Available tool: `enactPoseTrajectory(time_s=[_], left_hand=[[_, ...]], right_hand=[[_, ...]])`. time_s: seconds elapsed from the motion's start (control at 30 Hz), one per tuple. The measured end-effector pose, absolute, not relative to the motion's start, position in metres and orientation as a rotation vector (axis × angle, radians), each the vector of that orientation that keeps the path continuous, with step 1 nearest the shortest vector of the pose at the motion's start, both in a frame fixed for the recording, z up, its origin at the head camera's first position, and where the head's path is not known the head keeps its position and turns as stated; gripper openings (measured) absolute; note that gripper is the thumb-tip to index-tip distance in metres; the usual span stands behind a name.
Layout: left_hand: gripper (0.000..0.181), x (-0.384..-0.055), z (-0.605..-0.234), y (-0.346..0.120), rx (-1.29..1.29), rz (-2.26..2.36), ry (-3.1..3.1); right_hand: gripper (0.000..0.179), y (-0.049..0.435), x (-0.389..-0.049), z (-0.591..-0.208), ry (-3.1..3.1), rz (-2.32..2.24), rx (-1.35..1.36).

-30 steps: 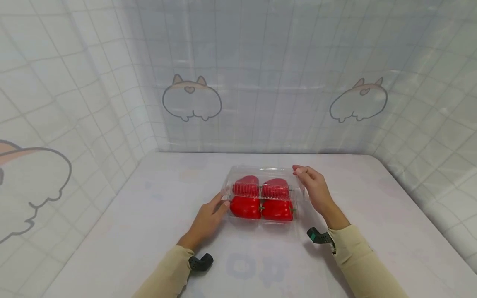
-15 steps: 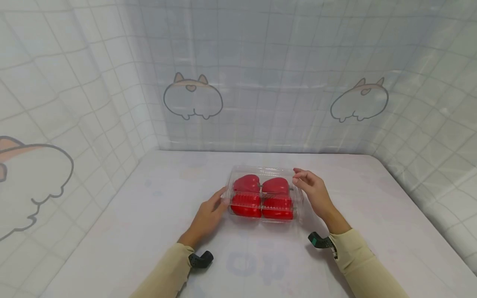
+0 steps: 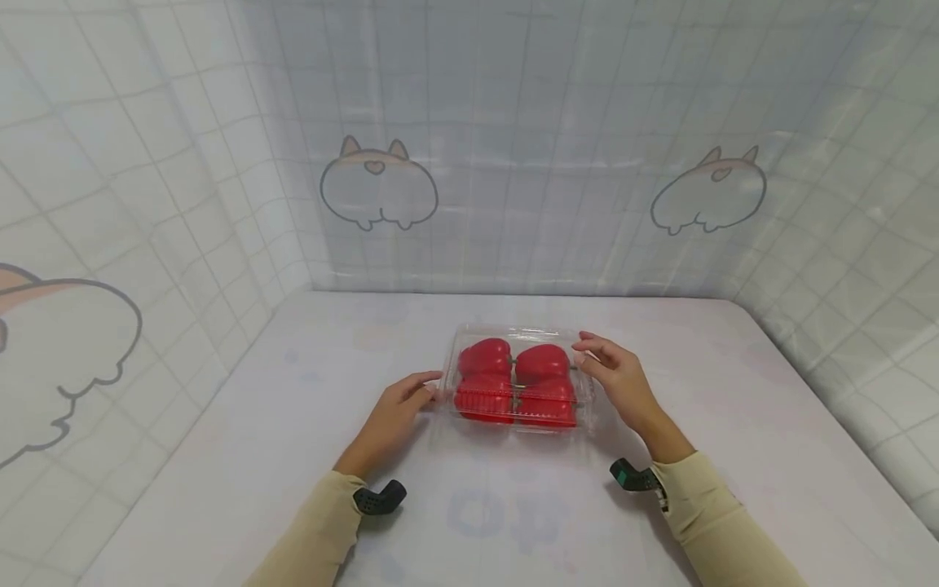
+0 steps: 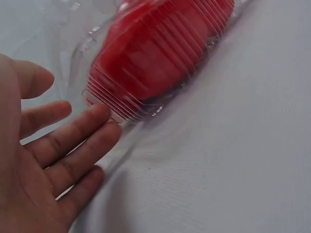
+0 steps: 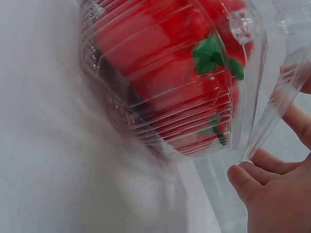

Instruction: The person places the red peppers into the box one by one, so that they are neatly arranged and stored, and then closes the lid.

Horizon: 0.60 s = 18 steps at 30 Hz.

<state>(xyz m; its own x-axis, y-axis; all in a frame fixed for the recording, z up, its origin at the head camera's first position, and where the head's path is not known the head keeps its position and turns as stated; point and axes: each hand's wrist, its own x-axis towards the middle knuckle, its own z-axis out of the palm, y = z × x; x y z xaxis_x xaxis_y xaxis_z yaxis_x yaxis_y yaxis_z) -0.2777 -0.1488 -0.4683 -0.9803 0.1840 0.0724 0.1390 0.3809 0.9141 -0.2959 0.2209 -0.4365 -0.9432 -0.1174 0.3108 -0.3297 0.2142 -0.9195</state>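
A clear plastic clamshell box point(image 3: 522, 424) sits on the table in the head view, its ridged lid point(image 3: 477, 333) lowered over several red bell peppers point(image 3: 543, 364). In the right wrist view the lid stands a little apart from the base. My right hand point(image 3: 618, 377) holds the lid at its right side, with thumb and fingers at the clear edge. My left hand point(image 3: 396, 412) is at the box's left side. Its fingers are nearly straight; the left wrist view shows fingertips point(image 4: 109, 128) at the box's ridged corner, and whether they touch it I cannot tell.
The white table point(image 3: 242, 456) stretches around the box on all sides. A grid-patterned curtain point(image 3: 469, 147) with cartoon animals stands behind and at both sides. Black wrist devices point(image 3: 380, 497) sit at both cuffs.
The lid has come down toward the front over the peppers. My left hand has drawn back slightly left from the box; my right hand stays at the lid's right side.
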Motion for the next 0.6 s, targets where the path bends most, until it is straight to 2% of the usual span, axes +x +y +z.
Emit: enactPoseTrajectory(time_s=[0.27,0.6], left_hand=[[0.038,-0.281,-0.465,-0.151,0.436,1.830,2.409],[0.049,-0.278,-0.457,-0.151,0.330,1.881,2.098]], right_hand=[[0.039,0.221,-0.294,-0.437,-2.360,1.776,0.428],[0.041,0.225,-0.292,-0.438,-2.407,1.737,0.526]])
